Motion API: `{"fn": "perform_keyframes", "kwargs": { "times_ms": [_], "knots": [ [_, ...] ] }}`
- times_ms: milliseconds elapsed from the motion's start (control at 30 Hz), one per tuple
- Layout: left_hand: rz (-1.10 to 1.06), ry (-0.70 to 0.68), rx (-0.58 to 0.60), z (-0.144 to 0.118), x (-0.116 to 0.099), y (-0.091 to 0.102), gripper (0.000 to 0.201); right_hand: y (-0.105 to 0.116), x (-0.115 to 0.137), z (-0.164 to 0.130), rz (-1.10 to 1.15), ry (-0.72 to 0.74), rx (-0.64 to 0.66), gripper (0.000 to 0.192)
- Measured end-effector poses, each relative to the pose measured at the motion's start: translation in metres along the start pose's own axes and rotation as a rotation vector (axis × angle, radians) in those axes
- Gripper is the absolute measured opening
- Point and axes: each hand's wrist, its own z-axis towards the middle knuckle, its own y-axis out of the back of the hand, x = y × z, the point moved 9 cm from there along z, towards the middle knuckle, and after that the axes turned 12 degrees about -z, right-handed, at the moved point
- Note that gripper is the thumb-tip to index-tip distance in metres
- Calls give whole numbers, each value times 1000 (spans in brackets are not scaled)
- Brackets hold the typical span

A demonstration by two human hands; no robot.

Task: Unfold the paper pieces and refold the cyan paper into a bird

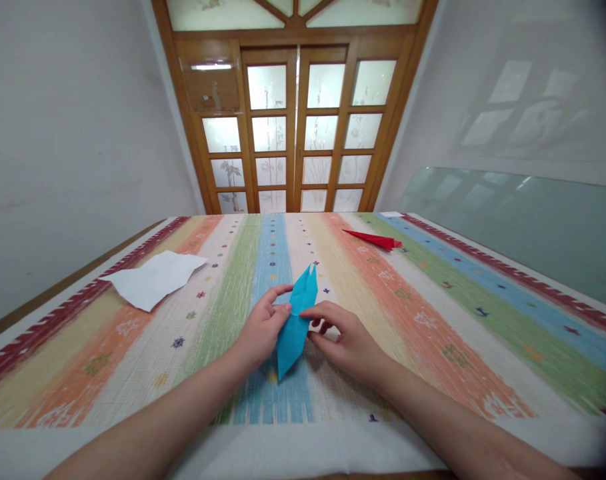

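Observation:
A folded blue paper piece (297, 320), long and pointed at both ends, is held just above the striped tablecloth (433, 320) near the middle front of the table. My left hand (261, 331) grips its left edge with thumb and fingers. My right hand (347, 340) pinches its right edge at mid-length. Both forearms reach in from the bottom of the view.
A folded red paper piece (375, 239) lies at the far right of the table. A crumpled white sheet (155, 278) lies at the left. Wooden glazed doors (295, 127) stand behind the table. A glass pane (533, 227) leans along the right wall.

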Motion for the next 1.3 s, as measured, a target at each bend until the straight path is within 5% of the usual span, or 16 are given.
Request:
{"fn": "perform_keyframes", "kwargs": {
  "times_ms": [467,633,800,1067,1300],
  "knots": [
    [88,-51,28,0,-1,-2,58,5,-21,3,92,-154,-60,8],
    [89,-78,0,1,-7,-3,31,3,-35,2,327,-273,-79,16],
    [130,-135,55,-2,-10,-6,38,-1,-40,1,432,-326,-68,21],
    [564,-242,82,-8,-19,-14,22,-6,-52,-3,543,-425,18,30],
    [531,-232,79,-3,-18,-10,17,-20,-47,-3,587,-365,117,31]
  ]
}}
